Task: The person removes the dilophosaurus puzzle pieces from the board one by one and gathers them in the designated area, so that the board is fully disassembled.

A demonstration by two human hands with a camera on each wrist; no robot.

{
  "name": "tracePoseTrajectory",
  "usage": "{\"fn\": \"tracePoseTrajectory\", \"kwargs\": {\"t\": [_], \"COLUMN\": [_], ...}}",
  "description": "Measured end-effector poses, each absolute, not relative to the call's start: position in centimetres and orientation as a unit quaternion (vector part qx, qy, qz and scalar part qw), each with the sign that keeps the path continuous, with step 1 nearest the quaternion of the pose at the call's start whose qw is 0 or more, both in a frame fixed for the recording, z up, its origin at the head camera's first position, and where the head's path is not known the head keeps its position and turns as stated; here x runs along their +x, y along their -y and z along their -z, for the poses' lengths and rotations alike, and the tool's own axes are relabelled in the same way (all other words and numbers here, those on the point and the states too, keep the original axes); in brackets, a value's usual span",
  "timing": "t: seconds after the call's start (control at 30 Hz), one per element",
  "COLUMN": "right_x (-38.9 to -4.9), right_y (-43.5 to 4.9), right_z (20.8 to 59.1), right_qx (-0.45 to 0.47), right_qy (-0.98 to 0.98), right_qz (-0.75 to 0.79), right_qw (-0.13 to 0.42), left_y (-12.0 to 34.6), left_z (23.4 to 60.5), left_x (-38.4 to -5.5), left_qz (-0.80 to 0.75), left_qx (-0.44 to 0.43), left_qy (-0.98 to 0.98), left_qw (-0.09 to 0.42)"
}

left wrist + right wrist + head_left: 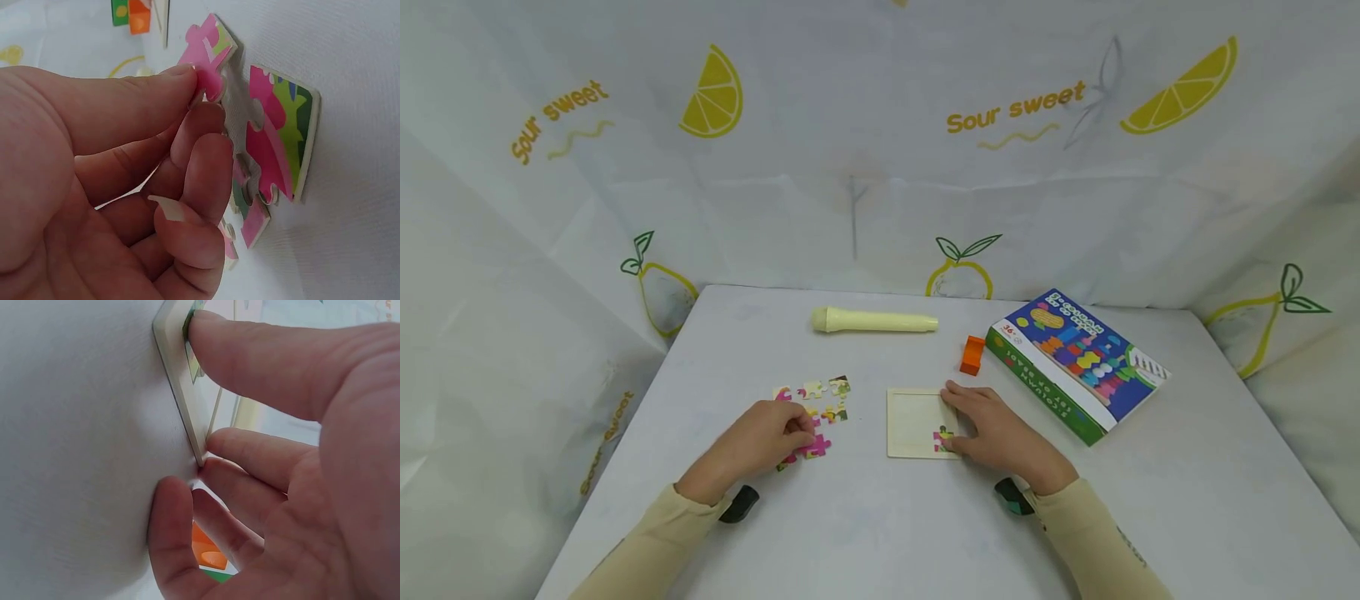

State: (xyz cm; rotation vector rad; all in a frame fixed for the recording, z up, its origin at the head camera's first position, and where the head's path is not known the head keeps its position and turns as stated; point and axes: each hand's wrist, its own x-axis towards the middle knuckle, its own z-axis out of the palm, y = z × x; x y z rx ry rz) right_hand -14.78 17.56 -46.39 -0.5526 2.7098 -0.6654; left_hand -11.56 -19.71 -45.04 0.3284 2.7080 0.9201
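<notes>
My left hand [767,437] pinches a pink jigsaw piece [203,56] between thumb and index finger; its other fingers curl inward. Around and beneath that hand lie several loose jigsaw pieces [811,389]. A pink and green corner piece [281,125] shows flat on the table in the left wrist view. To the right lies a square cream puzzle tray [913,417] with a raised rim. My right hand [1000,429] rests along its right side, fingertips touching the far right corner. The right thumb [250,362] presses on pink and green pieces [940,437] in the near right corner, partly covering them.
A pale yellow microphone-shaped stick [876,321] lies across the back of the white table [865,533]. An orange block [972,356] sits behind my right hand. Right of it lies a blue and green toy box [1075,362]. Printed white cloth [850,150] hangs behind.
</notes>
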Motion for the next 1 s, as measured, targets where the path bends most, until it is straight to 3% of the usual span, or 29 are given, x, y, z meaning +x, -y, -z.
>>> {"fn": "tracePoseTrajectory", "kwargs": {"t": [0.43, 0.73, 1.0], "right_x": [-14.8, -15.0, -15.0], "right_y": [-18.2, -18.4, -18.1], "right_z": [46.3, 46.3, 46.5], "right_qx": [-0.181, -0.176, -0.173], "right_qy": [-0.942, -0.937, -0.932], "right_qz": [0.238, 0.256, 0.271], "right_qw": [0.154, 0.16, 0.169], "left_y": [17.8, 11.1, 5.5], "left_z": [44.2, 43.6, 44.8], "left_x": [-13.1, -14.7, -15.7], "left_qz": [-0.3, -0.3, -0.257], "left_qx": [0.148, 0.205, 0.228], "left_qy": [-0.937, -0.925, -0.926], "left_qw": [0.105, 0.111, 0.154]}}
